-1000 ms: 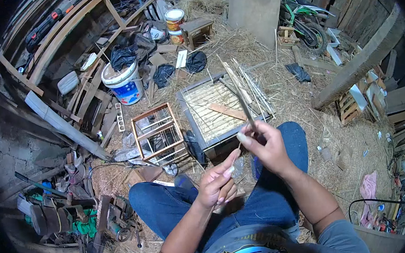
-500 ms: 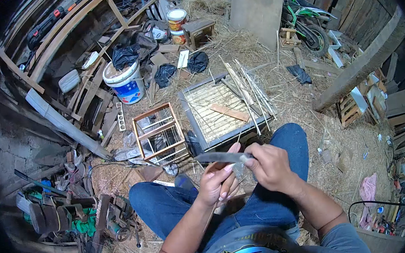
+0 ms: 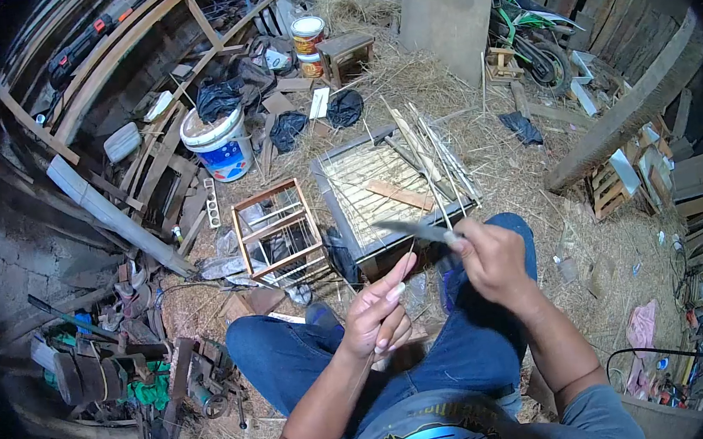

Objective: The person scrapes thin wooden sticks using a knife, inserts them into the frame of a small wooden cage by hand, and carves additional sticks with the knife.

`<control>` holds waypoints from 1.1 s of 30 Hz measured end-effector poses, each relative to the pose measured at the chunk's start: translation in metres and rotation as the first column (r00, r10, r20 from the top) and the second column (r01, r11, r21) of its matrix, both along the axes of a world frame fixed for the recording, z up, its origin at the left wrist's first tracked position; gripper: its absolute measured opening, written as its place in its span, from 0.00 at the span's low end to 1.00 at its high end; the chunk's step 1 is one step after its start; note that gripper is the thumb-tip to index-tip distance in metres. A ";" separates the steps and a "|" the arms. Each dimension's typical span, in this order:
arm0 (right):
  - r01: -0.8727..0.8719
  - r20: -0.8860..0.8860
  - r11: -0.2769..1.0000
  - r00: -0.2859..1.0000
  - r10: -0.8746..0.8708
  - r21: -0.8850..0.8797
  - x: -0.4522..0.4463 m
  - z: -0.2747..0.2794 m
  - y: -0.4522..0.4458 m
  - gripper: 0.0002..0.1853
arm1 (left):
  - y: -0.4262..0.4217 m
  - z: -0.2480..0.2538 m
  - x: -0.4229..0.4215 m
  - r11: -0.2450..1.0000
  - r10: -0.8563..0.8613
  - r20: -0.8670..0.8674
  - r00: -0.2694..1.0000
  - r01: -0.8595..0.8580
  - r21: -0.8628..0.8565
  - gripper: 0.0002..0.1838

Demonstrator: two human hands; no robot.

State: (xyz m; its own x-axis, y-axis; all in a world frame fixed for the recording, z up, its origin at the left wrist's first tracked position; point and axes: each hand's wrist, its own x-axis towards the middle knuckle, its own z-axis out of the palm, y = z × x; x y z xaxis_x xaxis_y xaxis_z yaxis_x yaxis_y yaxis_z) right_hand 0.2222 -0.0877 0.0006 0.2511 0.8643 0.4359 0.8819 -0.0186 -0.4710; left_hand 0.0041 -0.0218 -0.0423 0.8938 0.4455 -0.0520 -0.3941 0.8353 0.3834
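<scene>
My right hand [image 3: 493, 262] is wrapped round the handle of a knife [image 3: 416, 230], its blade pointing left above the edge of the low table. My left hand [image 3: 378, 317] is closed on a thin bamboo stick [image 3: 412, 248], whose tip stands up past the fingers just below the blade. Whether blade and stick touch, I cannot tell. Beyond my hands is the low table [image 3: 335, 207] with a slatted pale top, bearing a flat piece of wood [image 3: 399, 195] and several long bamboo strips [image 3: 418, 148]. Left of it stands a small wooden frame [image 3: 277, 224] with thin bars.
A white and blue bucket [image 3: 218, 152] stands at the upper left, near stacked paint tubs [image 3: 308, 39] and a small stool [image 3: 346, 51]. A slanting wooden post [image 3: 621, 104] is on the right. Straw and shavings cover the floor, with a green motorbike [image 3: 533, 45] behind.
My right hand has moved up and to the right with the knife, away from my left hand. The left hand keeps its hold on the stick, almost in place.
</scene>
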 end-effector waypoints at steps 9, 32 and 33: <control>-0.236 0.052 0.972 0.970 0.237 -0.022 -0.031 0.000 -0.007 0.11 | 0.002 0.004 0.002 0.955 0.098 -0.279 0.955 -0.011 0.296 0.28; -0.243 0.029 0.969 0.969 0.245 -0.046 -0.025 -0.001 -0.001 0.11 | 0.004 0.006 -0.003 1.000 -0.008 -0.168 0.986 0.013 0.025 0.29; -0.217 0.023 0.974 0.975 0.219 -0.065 -0.023 -0.004 0.000 0.11 | 0.006 0.005 -0.002 1.000 -0.014 -0.168 0.986 0.016 0.011 0.29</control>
State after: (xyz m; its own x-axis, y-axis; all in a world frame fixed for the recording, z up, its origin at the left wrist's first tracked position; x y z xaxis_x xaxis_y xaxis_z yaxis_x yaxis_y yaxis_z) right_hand 0.1990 -0.0874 -0.0035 0.0412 0.9221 0.3847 0.8816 0.1477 -0.4484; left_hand 0.0019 -0.0158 -0.0371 0.8794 0.4334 -0.1970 -0.3103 0.8356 0.4533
